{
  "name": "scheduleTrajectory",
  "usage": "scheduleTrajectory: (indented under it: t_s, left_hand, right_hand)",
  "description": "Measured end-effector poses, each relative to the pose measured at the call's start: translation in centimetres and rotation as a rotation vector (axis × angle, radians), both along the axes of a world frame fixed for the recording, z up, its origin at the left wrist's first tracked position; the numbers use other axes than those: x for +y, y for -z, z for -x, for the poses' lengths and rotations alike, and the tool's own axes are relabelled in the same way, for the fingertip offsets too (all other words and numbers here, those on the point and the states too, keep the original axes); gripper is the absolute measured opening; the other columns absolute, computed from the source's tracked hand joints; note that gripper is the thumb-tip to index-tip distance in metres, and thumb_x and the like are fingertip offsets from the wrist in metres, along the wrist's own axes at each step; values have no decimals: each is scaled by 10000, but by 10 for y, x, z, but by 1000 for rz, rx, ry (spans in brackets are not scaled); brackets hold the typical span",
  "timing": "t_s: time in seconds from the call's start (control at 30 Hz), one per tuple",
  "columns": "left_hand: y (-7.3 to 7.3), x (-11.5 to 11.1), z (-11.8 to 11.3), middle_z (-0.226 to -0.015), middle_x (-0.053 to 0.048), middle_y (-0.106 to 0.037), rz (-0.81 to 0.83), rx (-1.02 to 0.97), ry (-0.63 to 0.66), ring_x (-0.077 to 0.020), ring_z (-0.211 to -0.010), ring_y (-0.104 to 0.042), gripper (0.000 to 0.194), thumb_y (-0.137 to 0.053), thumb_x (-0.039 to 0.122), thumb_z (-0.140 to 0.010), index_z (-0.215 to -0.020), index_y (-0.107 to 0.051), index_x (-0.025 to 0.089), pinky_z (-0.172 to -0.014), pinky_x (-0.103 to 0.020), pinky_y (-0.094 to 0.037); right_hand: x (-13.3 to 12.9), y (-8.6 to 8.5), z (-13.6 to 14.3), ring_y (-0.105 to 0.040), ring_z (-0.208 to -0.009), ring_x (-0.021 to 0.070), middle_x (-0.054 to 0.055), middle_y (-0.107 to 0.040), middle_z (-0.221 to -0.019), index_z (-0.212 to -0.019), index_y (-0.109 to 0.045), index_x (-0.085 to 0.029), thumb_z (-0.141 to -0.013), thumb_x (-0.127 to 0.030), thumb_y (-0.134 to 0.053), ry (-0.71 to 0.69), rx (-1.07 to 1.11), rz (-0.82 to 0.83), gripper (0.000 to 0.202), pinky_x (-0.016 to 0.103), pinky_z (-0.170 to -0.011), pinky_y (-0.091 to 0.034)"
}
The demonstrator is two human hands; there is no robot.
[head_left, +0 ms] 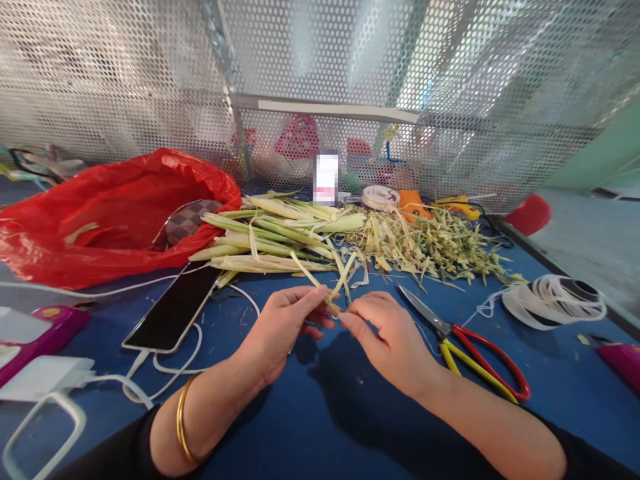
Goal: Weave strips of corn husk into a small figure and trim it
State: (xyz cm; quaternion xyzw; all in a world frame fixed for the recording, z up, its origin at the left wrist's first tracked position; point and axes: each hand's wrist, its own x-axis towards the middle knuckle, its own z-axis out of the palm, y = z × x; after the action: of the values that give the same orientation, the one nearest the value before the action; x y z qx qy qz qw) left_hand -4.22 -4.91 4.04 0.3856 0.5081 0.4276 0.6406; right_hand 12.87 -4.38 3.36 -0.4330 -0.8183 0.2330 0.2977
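Thin pale yellow-green husk strips (343, 275) stick up from between my hands, fanning out above the fingers. My left hand (295, 317) pinches them between thumb and fingers. Close beside it, my right hand (383, 333) is closed on their lower end, its thumb and forefinger pressed together. Both hands are held over the blue table. Just beyond lies a pile of long pale green corn husks (280, 233). A heap of dried greenish plant sprigs (440, 243) is to its right. Scissors (465, 340) with one red and one yellow handle lie to the right of my right hand.
An open red plastic bag (115, 220) stands at the left. A phone (175, 307) with a white charging cable (177, 373) lies nearer. A spool of white cord (550, 303) is at the right, a tape roll (381, 197) at the back. Perforated metal mesh (320, 73) rises behind the blue table (400, 427).
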Motion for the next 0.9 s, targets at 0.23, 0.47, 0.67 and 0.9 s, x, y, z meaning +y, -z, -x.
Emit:
scheduleTrajectory:
  t_s: [0.23, 0.47, 0.67, 0.9]
  left_hand:
    - [-1, -2, -2, -687, -54, -695, 22, 61, 77, -99, -560, -595, 258, -674, 385, -749, -715, -692, 130, -533, -188, -435]
    - [0, -5, -6, -632, -21, -668, 17, 171, 170, -77, -497, -548, 231, -690, 375, -721, -752, -722, 148, -460, -173, -356]
    - [2, -4, -8, -579, -31, -667, 35, 233, 203, -88, -477, -554, 206, -707, 340, -693, -650, -708, 138, -477, -190, -363]
    - [-3, -6, -8, -501, -1, -591, 30, 212, 221, -63, -406, -470, 359, -638, 449, -738, -552, -628, 143, -418, -185, -275]
  right_hand:
    - [12, 1, 0, -512, -708, 141, -9, -560, -709, -730, -589, -179, -842, -391, -558, 113, 496, 532, 242, 266, -680, -397]
    - [8, 0, 4, -481, -631, 122, -29, -524, -605, -612, -570, -168, -767, -300, -621, 112, 677, 619, 210, 270, -653, -385]
    - [10, 10, 5, -455, -586, 121, -34, -499, -574, -586, -532, -175, -785, -297, -603, 155, 557, 508, 244, 264, -596, -375]
    - [18, 1, -9, -559, -805, 176, 35, -591, -866, -1013, -638, -215, -836, -299, -597, 316, 323, -177, 200, 325, -769, -433]
